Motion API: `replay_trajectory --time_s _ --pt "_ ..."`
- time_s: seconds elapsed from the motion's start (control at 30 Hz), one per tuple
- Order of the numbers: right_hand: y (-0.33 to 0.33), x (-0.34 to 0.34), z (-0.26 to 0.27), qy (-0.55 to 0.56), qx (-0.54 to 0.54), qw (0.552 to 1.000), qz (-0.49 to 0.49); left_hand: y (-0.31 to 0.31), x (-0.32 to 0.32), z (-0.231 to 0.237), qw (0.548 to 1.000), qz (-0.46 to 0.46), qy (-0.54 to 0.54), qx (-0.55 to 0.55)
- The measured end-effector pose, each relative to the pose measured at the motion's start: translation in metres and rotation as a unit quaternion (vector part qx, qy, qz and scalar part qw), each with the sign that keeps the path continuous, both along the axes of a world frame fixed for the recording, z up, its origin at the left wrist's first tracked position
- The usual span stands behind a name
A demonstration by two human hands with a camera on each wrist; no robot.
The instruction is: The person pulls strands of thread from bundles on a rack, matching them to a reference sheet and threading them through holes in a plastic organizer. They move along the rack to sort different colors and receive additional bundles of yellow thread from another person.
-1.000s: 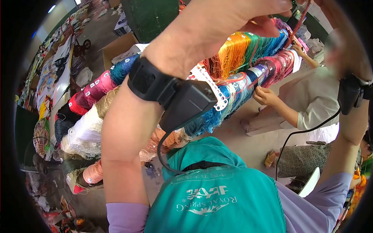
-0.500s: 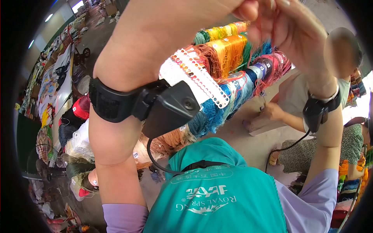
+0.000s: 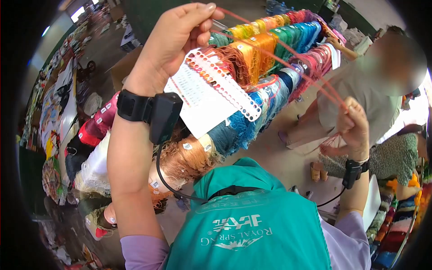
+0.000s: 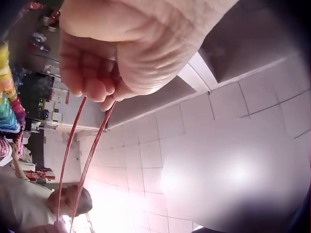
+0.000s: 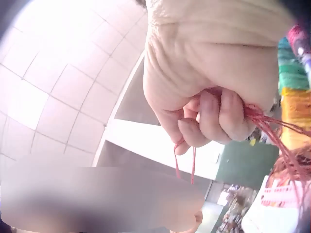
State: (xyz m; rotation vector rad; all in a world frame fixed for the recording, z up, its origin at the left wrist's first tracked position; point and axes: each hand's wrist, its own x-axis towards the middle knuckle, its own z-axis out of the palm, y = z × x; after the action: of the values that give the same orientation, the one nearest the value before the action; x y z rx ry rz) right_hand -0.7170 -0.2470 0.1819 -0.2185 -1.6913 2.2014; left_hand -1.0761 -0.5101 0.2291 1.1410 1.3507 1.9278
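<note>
A doubled length of red thread [image 3: 288, 65] stretches across the head view between my two hands. My left hand [image 3: 180, 38], raised at upper left, pinches one end between thumb and curled fingers; two strands [image 4: 90, 150] run down from its fingertips in the left wrist view. My right hand [image 3: 354, 128], lower and farther right, grips the other end in curled fingers. A loose red bundle [image 5: 272, 127] comes out of that fist in the right wrist view. Below the thread, a white printed sheet [image 3: 198, 105] and a strip with punched holes [image 3: 225, 85] lie on the hung skeins.
Racks of coloured skeins, including orange ones [image 3: 254, 56] and peach ones [image 3: 189, 155], fill the middle. A person in a pale shirt [image 3: 360, 85] stands at the right, one arm toward the rack. More folded yarn [image 3: 396, 229] sits at lower right; a cluttered table [image 3: 63, 103] runs along the left.
My hands were close together at the top; now they are spread apart with the red thread drawn out between them. The right hand has come down, and the printed sheet shows more fully.
</note>
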Motion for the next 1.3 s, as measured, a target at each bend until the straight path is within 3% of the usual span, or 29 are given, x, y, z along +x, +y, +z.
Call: replay_trajectory --time_s 0.13,0.2,0.23,0.27,0.3,0.33,0.4,0.47,0.53,0.67,0.73,0.87,0.93,1.0,1.07,1.1,1.2,1.3 --pt "0.007 0.029 -0.062 -0.099 -0.03 0.994 -0.039 0.021 0.007 -0.025 1.0 0.005 -0.015 -0.007" --pt "0.012 0.044 -0.103 -0.19 -0.002 0.981 -0.049 0.028 0.01 -0.035 1.0 0.007 -0.003 -0.012" --pt "0.012 0.046 -0.125 -0.241 0.085 0.966 -0.034 0.029 0.014 -0.038 0.997 0.019 0.052 -0.05" --pt "0.01 0.048 -0.139 -0.289 0.173 0.941 -0.016 0.032 0.018 -0.047 0.994 0.023 0.08 -0.07" --pt "0.006 0.046 -0.142 -0.355 0.281 0.89 0.055 0.032 0.026 -0.052 0.988 0.016 0.094 -0.123" --pt "0.002 0.04 -0.145 -0.377 0.536 0.753 0.058 0.031 0.037 -0.057 0.978 0.009 0.107 -0.177" --pt "-0.015 0.015 -0.127 -0.263 0.578 0.772 -0.018 0.028 0.052 -0.077 0.959 -0.073 0.142 -0.232" --pt "-0.05 -0.032 -0.08 -0.167 0.346 0.922 -0.051 0.03 0.067 -0.112 0.901 -0.019 0.408 -0.148" --pt "-0.066 -0.076 -0.073 -0.008 0.341 0.94 -0.001 0.027 0.093 -0.113 0.91 -0.05 0.364 -0.19" --pt "-0.094 -0.14 -0.067 0.009 0.24 0.958 0.159 0.018 0.109 -0.106 0.898 0.039 0.389 -0.203" --pt "-0.09 -0.154 -0.086 -0.084 0.14 0.963 0.214 0.01 0.106 -0.111 0.893 0.102 0.36 -0.248" --pt "-0.087 -0.165 -0.089 -0.11 0.267 0.945 0.151 -0.002 0.093 -0.14 0.913 0.161 0.231 -0.295" --pt "-0.089 -0.17 -0.096 -0.103 0.343 0.927 0.116 -0.003 0.089 -0.151 0.932 0.139 0.112 -0.317" --pt "-0.091 -0.179 -0.101 -0.037 0.367 0.927 0.063 -0.002 0.085 -0.155 0.933 0.113 -0.031 -0.341" --pt "-0.089 -0.189 -0.115 0.053 0.391 0.919 0.022 -0.001 0.084 -0.162 0.937 0.11 -0.081 -0.321" --pt "-0.088 -0.192 -0.115 0.036 0.379 0.924 0.025 0.0 0.084 -0.164 0.939 0.108 -0.106 -0.31" --pt "-0.075 -0.214 -0.121 -0.032 0.326 0.945 0.027 0.008 0.089 -0.165 0.924 0.218 -0.189 -0.25" --pt "-0.064 -0.243 -0.132 -0.067 0.252 0.964 0.056 0.013 0.082 -0.16 0.902 0.211 -0.287 -0.243"
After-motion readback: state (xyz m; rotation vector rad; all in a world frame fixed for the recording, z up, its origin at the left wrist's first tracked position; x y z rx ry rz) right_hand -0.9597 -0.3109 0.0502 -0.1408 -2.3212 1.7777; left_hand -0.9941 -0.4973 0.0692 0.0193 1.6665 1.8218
